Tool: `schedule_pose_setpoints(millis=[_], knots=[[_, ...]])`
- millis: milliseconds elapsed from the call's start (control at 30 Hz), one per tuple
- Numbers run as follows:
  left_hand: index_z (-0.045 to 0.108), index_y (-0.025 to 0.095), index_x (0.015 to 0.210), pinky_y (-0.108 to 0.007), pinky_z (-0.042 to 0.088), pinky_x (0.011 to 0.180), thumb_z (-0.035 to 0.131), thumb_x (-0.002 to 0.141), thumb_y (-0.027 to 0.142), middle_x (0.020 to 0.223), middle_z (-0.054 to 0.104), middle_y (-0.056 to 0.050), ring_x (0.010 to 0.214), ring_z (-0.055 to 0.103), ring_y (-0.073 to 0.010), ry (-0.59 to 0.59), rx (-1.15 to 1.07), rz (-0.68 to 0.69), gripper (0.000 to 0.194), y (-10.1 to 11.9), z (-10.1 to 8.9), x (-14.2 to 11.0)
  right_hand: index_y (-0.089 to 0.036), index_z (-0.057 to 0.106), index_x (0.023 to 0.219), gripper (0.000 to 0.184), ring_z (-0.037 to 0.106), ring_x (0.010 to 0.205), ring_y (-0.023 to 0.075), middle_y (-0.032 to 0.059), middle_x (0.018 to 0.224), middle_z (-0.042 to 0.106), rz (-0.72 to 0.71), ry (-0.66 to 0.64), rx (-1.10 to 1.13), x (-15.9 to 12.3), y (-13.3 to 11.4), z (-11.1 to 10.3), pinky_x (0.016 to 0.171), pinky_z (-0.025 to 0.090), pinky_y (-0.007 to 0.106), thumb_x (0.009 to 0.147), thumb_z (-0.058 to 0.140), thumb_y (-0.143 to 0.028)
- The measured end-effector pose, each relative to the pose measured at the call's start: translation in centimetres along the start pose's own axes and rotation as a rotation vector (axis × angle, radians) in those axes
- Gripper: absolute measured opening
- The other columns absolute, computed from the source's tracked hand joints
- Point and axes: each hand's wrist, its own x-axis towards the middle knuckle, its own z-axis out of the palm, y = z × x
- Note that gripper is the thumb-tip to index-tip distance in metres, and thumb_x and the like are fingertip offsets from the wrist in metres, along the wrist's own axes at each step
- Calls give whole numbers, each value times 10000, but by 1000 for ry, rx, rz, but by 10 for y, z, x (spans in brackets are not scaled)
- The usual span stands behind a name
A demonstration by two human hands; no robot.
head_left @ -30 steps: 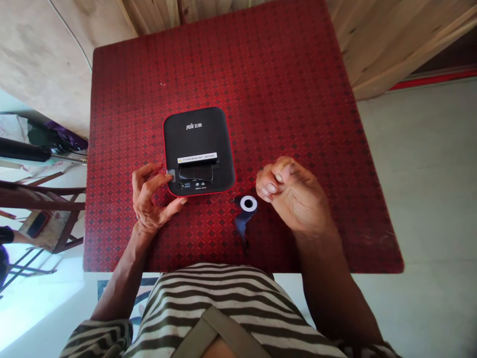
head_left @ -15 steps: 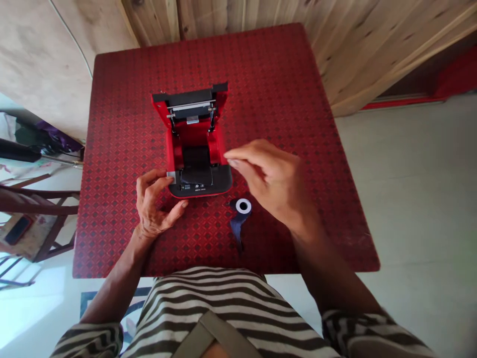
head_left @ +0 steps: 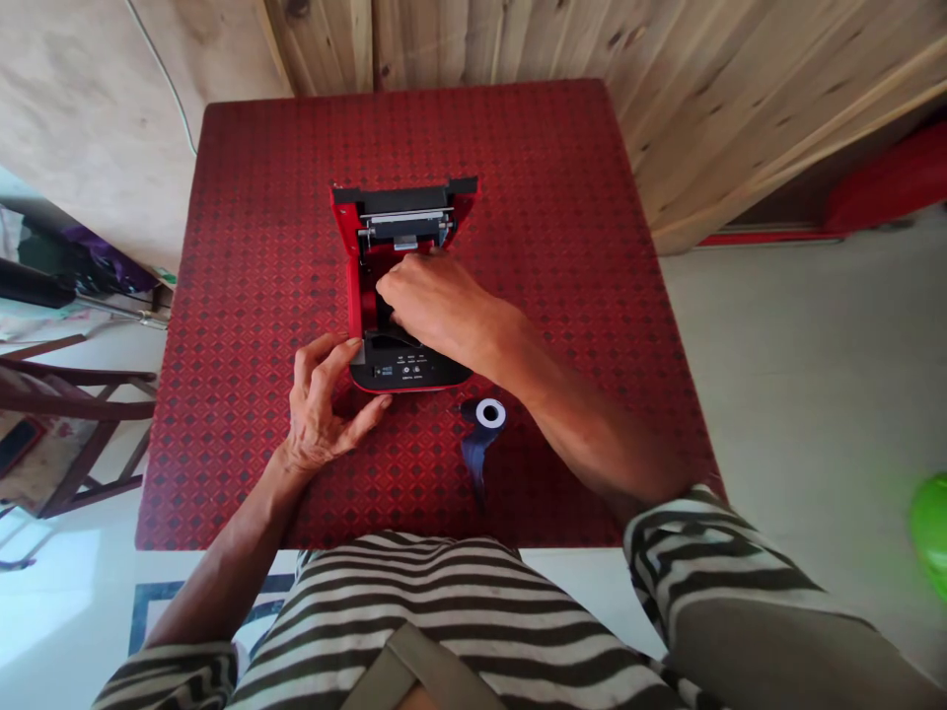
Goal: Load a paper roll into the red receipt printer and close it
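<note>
A small red and black printer, likely for labels or receipts, stands on the table with its lid raised. My left hand grips its front left corner, fingertips on the upper edge by a grey tab and thumb low at the front. My right hand reaches into the open compartment from the right, its fingers curled. The fingertips are hidden, so what they hold cannot be made out. Dark film shows below the right hand. In front of the printer lies a small roll with a white core and a loose dark blue tail.
The printer rests on a red patterned tabletop. Behind it stands a wooden plank wall. A wooden chair is at the left, and a bright green object shows at the far right edge.
My right hand has moved left from beside the printer into its open compartment. The dark film that covered part of the front panel has drawn back, baring more printed markings. My left hand keeps its place.
</note>
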Motion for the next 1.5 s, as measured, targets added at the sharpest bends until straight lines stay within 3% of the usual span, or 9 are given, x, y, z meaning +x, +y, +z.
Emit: schedule_pose_setpoints(millis=[167, 467, 700, 900, 1067, 1133, 1233, 1333, 1500], knots=[[513, 215, 1538, -438, 598, 1063, 806, 940, 462, 1354, 643, -145, 1250, 656, -271, -3, 6, -4, 710, -1, 2, -1, -125, 810, 1023, 210, 770, 982, 330, 160, 1001, 805, 8, -62, -118, -5, -2, -11, 899, 605, 458, 924, 653, -28], [516, 237, 1538, -456, 602, 1042, 805, 929, 480, 1353, 652, -136, 1243, 662, -294, -1, 28, -3, 716, -1, 1, 0, -250, 726, 1080, 175, 740, 958, 226, 32, 1071, 795, 112, 403, 228, -83, 17, -59, 918, 595, 391, 916, 774, -217], [531, 208, 1546, -444, 594, 1044, 868, 877, 435, 1342, 660, -145, 1246, 662, -298, 11, -2, 7, 782, -4, 2, 0, -259, 642, 965, 235, 713, 847, 200, 3, 924, 751, 403, 701, 568, -104, 111, 16, 773, 576, 351, 841, 801, -381], [522, 228, 1552, -458, 584, 1053, 853, 886, 480, 1355, 654, -142, 1246, 661, -302, 5, 2, -1, 785, -4, 1, 1, -244, 660, 1028, 247, 730, 884, 216, 29, 988, 791, 494, 624, 576, -103, 118, 55, 839, 597, 388, 838, 766, -362], [517, 242, 1544, -481, 585, 1071, 852, 884, 494, 1348, 663, -135, 1243, 664, -307, -4, 10, -2, 781, -5, 1, 1, -210, 645, 1303, 540, 764, 1084, 256, 136, 1308, 780, 515, 611, 496, -126, 103, 40, 921, 632, 436, 799, 826, -273], [519, 248, 1539, -488, 585, 1076, 839, 892, 497, 1363, 656, -136, 1246, 666, -306, -6, 8, -14, 763, -4, 1, 0, -221, 694, 1249, 438, 773, 1057, 257, 124, 1252, 802, 551, 633, 472, -149, 87, 28, 887, 639, 432, 833, 815, -280], [527, 235, 1538, -476, 588, 1069, 835, 895, 493, 1363, 655, -145, 1255, 661, -305, -6, 5, -19, 758, -3, 1, 0, -264, 785, 1010, 123, 781, 854, 227, 48, 1002, 840, 523, 377, 609, -186, 56, 14, 807, 648, 410, 904, 793, -327], [528, 223, 1546, -464, 588, 1070, 839, 894, 463, 1360, 659, -153, 1269, 653, -306, 1, -5, -10, 761, -2, 2, 1, -314, 788, 1241, 386, 801, 980, 236, 50, 1243, 833, 419, 149, 710, -203, 31, 18, 923, 657, 448, 864, 849, -261], [534, 201, 1541, -457, 588, 1063, 841, 892, 466, 1346, 658, -159, 1264, 649, -308, 7, -8, 2, 765, -2, 3, 1, -300, 775, 1275, 382, 771, 1175, 242, 48, 1251, 826, 300, 156, 714, -190, 20, 43, 1088, 596, 480, 910, 790, -186]])
